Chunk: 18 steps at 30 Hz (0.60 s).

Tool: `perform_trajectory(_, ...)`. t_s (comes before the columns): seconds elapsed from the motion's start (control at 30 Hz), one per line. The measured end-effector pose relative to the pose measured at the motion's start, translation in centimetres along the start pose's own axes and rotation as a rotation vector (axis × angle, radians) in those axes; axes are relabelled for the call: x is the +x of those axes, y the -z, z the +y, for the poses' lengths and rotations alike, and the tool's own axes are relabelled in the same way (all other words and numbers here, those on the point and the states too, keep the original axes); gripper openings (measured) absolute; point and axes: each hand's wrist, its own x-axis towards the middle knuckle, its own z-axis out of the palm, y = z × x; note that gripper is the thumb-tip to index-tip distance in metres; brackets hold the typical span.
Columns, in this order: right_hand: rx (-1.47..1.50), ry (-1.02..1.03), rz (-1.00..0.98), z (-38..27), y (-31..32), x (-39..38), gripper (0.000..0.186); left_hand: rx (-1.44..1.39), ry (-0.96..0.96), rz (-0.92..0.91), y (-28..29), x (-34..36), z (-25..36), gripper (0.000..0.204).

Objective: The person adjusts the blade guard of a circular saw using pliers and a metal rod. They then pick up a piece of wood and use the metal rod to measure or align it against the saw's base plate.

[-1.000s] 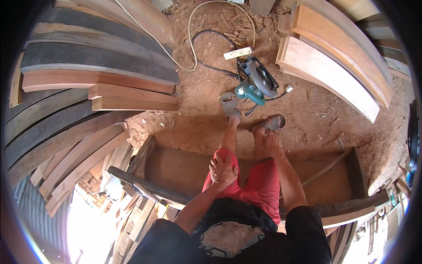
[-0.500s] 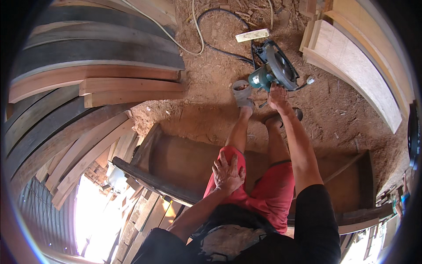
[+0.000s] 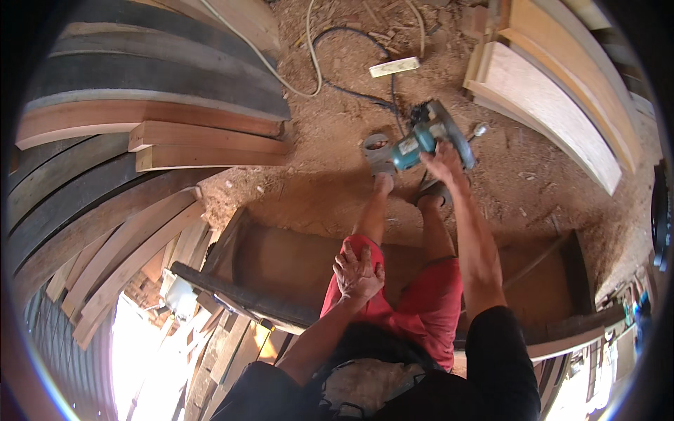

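At the left, stacked timbers [image 3: 151,105] end in a stepped edge, the reddish beams [image 3: 217,154] jutting toward the middle. From there the sawdust-strewn floor [image 3: 326,133] opens out, running across to the pale boards [image 3: 551,116], whose curved-looking edge bounds the room on the right. On the near side, a wooden trough [image 3: 579,274] crosses beneath the legs, its walls limiting space below.

Among the other things, a pale cord [image 3: 314,52] loops beside the timbers, and a dark cable [image 3: 351,91] winds across the floor toward the saw. The left hand [image 3: 359,276] lies on the knee of the red shorts [image 3: 432,302], fingers slightly apart. A pale bar-shaped block [image 3: 394,67] lies beyond the saw. The left foot [image 3: 382,182] stands close by the teal circular saw [image 3: 425,144], which is in front of the feet, tilted and somewhat blurred. The right hand [image 3: 446,165] has its fingers wrapped around the saw's handle; whether the saw touches the ground I cannot tell.
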Motion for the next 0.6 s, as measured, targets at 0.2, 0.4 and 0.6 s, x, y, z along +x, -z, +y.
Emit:
perform_trajectory(0.2, 0.707, 0.009, 0.198, -3.6, -0.3, -17.0, 0.051, 0.002, -0.058, 0.006, 0.2, 0.0, -0.8, 0.065)
perform_trajectory(0.4, 0.655, 0.005, 0.19, -10.1, -1.0, -29.7, 0.038, -0.098, -0.182, 0.229, -5.3, 0.7, -5.1, 0.061)
perform_trajectory(0.6, 0.443, 0.239, 0.222, -16.7, -2.2, -37.2, 0.03, -0.503, -0.441, 0.265, -6.3, 1.4, -11.9, 0.046)
